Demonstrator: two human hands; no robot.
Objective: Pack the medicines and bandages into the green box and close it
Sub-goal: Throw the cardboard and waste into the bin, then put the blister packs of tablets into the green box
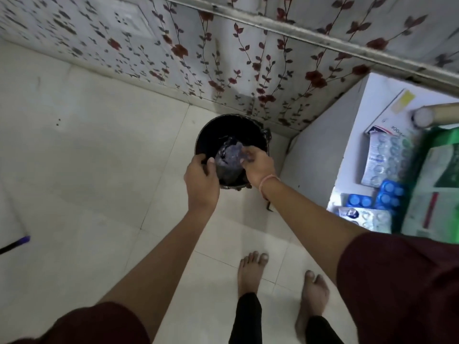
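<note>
Centre frame, over a black bin (211, 135) on the tiled floor, left hand (201, 181) and right hand (258, 166) both pinch a crumpled clear wrapper (229, 157). Right edge: green box (437, 170) on white table (352, 135), blister packs (383, 160) just beside it.

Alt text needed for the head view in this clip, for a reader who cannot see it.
Both hands, left hand and right hand, reach down over a black bin on the tiled floor, handling a crumpled clear wrapper above it. At the right edge, blister packs and a green box lie on a white surface.
</note>
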